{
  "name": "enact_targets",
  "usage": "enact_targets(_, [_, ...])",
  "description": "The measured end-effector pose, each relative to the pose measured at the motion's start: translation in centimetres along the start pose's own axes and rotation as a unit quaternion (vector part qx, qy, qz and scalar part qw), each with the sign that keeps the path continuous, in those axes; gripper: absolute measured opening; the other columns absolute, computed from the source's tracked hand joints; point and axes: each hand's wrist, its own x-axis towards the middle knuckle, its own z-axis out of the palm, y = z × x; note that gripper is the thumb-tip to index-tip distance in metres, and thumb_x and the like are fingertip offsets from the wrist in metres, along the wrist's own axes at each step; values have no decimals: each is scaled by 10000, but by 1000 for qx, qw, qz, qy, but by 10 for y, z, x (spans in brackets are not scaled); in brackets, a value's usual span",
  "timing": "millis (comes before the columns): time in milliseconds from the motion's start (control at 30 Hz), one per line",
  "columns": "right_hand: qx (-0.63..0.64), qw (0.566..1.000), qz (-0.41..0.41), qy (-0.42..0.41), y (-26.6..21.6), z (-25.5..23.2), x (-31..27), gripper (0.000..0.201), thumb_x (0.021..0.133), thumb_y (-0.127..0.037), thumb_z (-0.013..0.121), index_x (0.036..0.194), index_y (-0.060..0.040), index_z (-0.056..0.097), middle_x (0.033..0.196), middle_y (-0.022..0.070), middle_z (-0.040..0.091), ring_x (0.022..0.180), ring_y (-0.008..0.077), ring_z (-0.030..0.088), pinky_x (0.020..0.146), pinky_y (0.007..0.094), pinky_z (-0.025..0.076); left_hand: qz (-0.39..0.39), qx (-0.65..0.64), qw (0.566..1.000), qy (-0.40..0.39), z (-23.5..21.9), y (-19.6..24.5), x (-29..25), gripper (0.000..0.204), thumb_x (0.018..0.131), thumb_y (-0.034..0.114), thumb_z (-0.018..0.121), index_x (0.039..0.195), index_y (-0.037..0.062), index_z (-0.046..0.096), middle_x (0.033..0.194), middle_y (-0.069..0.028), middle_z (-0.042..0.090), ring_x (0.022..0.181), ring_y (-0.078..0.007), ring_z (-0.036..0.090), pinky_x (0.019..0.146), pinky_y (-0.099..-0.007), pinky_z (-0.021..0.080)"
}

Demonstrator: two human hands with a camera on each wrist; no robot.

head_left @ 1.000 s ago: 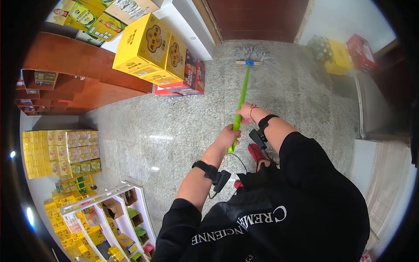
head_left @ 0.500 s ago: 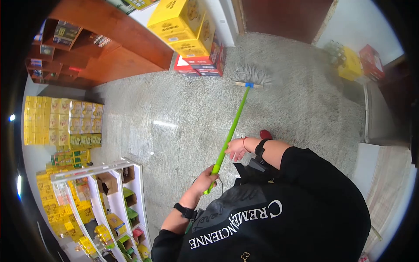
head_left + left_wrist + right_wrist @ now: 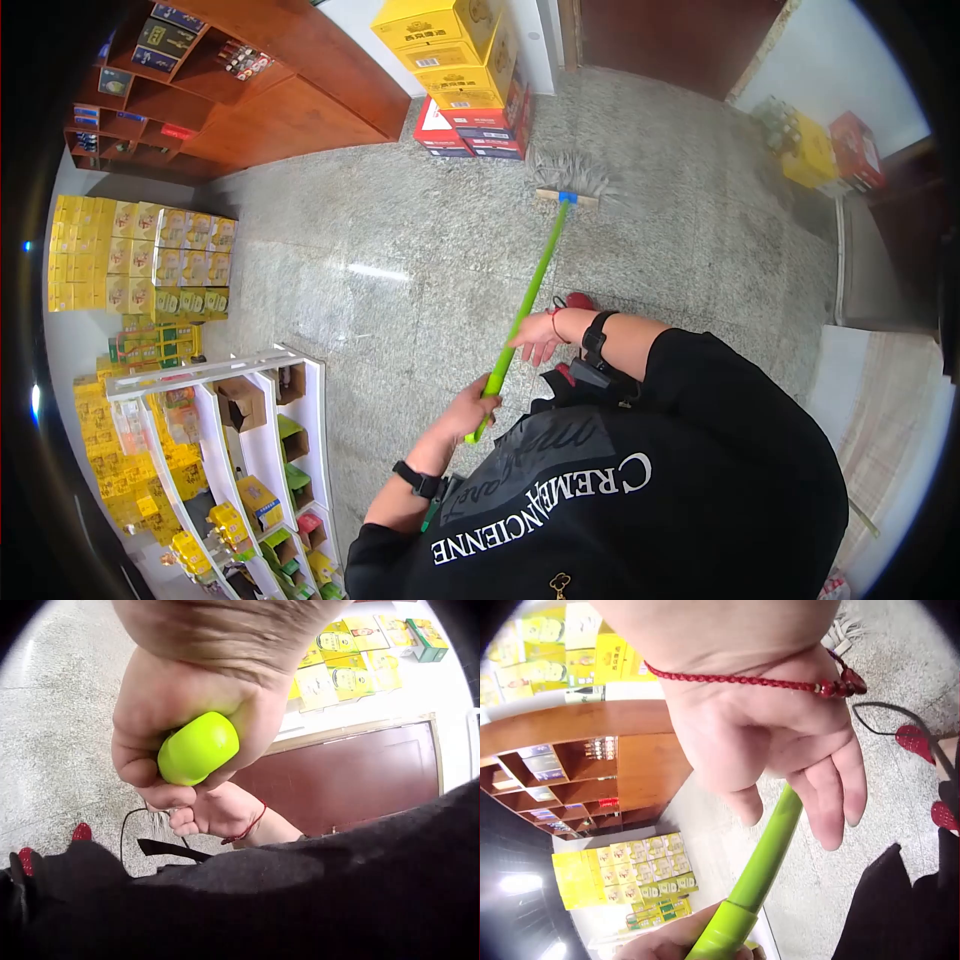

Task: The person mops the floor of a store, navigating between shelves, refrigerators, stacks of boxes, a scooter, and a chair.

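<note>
A mop with a bright green handle (image 3: 540, 272) stretches away from me, its grey strands (image 3: 575, 173) spread on the floor beyond a blue joint. My left hand (image 3: 466, 410) grips the handle near its end; the rounded green end cap (image 3: 206, 746) pokes out of that fist in the left wrist view. Farther up, my right hand (image 3: 540, 335) lies against the handle with loose, mostly straight fingers. In the right wrist view those fingers (image 3: 826, 802) hang down beside the handle, thumb on the other side, not curled round it.
Yellow cartons (image 3: 465, 80) sit on red ones (image 3: 480, 140) beside a wooden cabinet (image 3: 300, 105). A white shelf unit (image 3: 305, 400) stands at my left, with stacked yellow boxes (image 3: 130, 255) behind it. A brown door (image 3: 670, 45) is ahead; more cartons (image 3: 805, 155) stand at the right wall.
The mop has been drawn back from the door, and both hands have come closer to my body and leftward. My right hand has loosened from its grip on the handle.
</note>
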Motion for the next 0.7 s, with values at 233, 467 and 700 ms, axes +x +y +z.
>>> enact_targets(233, [108, 985, 12, 136, -26, -137, 4, 450, 869, -392, 424, 1081, -11, 536, 1005, 181, 596, 816, 278, 618, 662, 364, 515, 55, 57, 997, -19, -21, 114, 123, 320, 792, 97, 510, 1094, 2, 463, 709, -52, 510, 510, -117, 482, 464, -255, 398])
enact_targets(467, [65, 952, -24, 297, -76, -252, -35, 372, 863, -369, 433, 948, -43, 591, 867, 129, 629, 683, 225, 619, 558, 336, 505, 59, 37, 997, -45, -33, 239, 218, 262, 777, 98, 509, 1008, -22, 481, 722, -67, 520, 523, -139, 486, 471, -274, 401])
enact_targets(700, [23, 938, -28, 346, -75, -223, -31, 304, 853, -331, 448, 871, -54, 572, 670, 97, 593, 522, 204, 559, 468, 345, 463, 66, 39, 996, -47, -34, 202, 214, 261, 783, 93, 512, 1013, -24, 470, 717, -69, 514, 522, -144, 486, 466, -293, 401])
